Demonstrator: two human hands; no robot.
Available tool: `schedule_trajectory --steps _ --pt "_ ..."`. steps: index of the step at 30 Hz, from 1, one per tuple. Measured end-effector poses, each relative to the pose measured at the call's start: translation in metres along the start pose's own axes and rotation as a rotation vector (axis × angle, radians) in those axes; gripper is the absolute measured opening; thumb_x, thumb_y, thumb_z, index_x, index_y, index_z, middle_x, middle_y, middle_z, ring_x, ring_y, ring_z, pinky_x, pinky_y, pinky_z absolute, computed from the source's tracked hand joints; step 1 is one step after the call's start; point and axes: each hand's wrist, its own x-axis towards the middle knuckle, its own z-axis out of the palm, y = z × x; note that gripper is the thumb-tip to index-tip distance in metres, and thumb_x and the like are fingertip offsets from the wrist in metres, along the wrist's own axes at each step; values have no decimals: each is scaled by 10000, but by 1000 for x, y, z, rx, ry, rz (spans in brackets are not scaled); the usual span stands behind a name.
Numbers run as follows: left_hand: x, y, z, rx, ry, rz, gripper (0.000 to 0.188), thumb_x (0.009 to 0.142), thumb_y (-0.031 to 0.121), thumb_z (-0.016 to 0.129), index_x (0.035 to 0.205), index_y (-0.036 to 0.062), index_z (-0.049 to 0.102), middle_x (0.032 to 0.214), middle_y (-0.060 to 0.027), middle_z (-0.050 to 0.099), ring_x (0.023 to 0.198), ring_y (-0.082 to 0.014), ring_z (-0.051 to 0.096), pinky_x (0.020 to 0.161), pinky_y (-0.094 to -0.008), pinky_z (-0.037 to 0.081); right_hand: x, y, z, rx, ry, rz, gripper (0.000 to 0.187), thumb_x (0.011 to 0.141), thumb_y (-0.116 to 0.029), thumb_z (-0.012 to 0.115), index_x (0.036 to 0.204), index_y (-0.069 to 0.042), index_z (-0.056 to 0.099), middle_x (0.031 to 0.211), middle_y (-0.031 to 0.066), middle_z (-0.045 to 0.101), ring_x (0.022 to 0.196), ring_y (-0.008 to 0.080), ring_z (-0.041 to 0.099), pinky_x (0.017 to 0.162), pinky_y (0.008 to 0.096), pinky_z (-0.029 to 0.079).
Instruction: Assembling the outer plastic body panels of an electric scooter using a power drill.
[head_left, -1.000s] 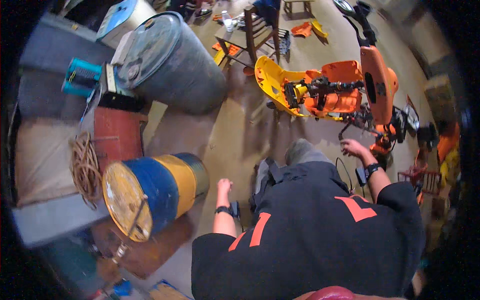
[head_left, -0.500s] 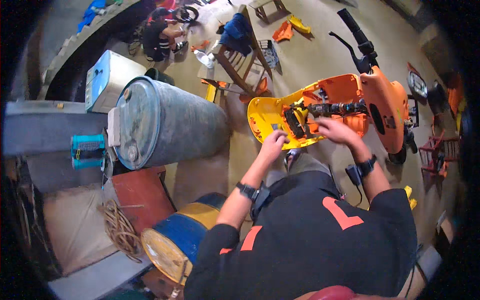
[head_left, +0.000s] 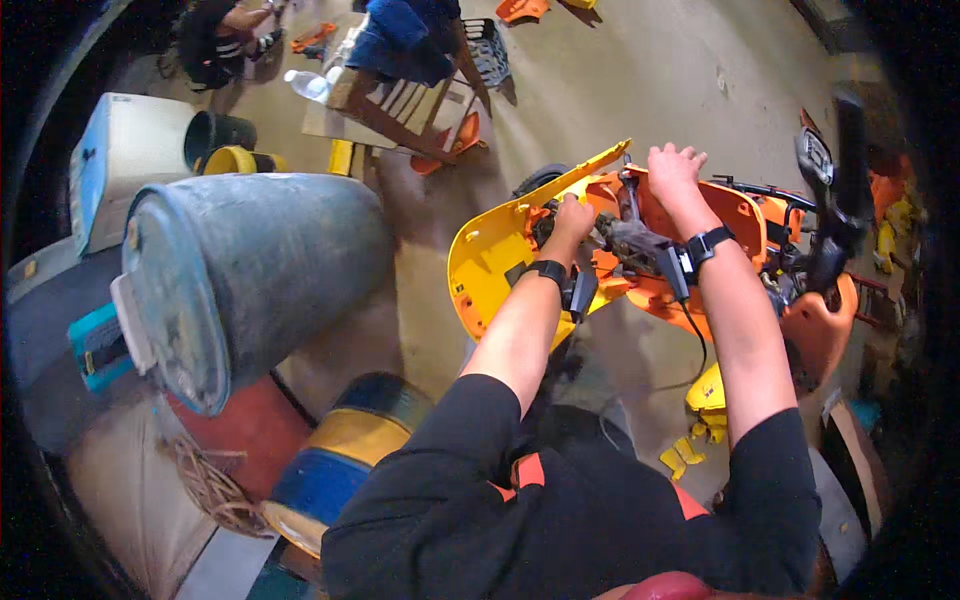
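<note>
In front of me stands a partly stripped scooter with a yellow body panel (head_left: 482, 262) on its left part and an orange panel (head_left: 735, 205) on its right. Dark mechanical parts (head_left: 640, 243) show between them. My left hand (head_left: 570, 220) is closed beside the far part of the yellow panel; what its fingers hold is hidden behind the hand. Farther right, my right hand (head_left: 676, 172) reaches to the far edge of the orange panel, fingers spread and extended. A strapped device sits on each wrist. The black handlebar (head_left: 848, 190) points away at the right, above an orange front cover (head_left: 822, 330).
A large blue-grey drum (head_left: 290, 265) lies at left, with a blue-and-yellow barrel (head_left: 350, 440) nearer. Beyond it stands a wooden chair (head_left: 425, 115) with blue cloth. Yellow pieces (head_left: 684, 455) lie on the floor at right. Another person (head_left: 215, 45) crouches far left.
Both my hands have moved farther forward over the scooter; the right hand's fingers have spread. My view has shifted, and the handlebar and front cover now appear farther right and lower.
</note>
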Motion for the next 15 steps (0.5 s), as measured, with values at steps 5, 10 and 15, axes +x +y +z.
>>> schedule_trajectory --steps 5,10,15 --pt "65 -26 39 -165 112 256 535 861 278 562 1310 31 410 1234 -325 485 1146 -445 492 979 -487 406 43 3 31 -60 -246 61 326 817 -193 599 1126 -91 614 1143 134 621 1061 347 603 908 558 442" --pt "108 -38 60 -200 60 329 397 893 234 550 1217 5 540 1131 -245 600 1099 -364 561 939 -413 446 84 17 45 126 -632 -98 285 745 -288 691 864 -29 704 909 161 694 819 278 671 714 392 519" --pt "109 -34 66 -237 -6 365 276 904 207 553 1062 -5 629 1137 -194 578 1085 -339 552 944 -397 435 88 18 65 197 -611 -135 262 748 -228 670 907 -21 694 939 174 685 854 297 667 756 412 522"
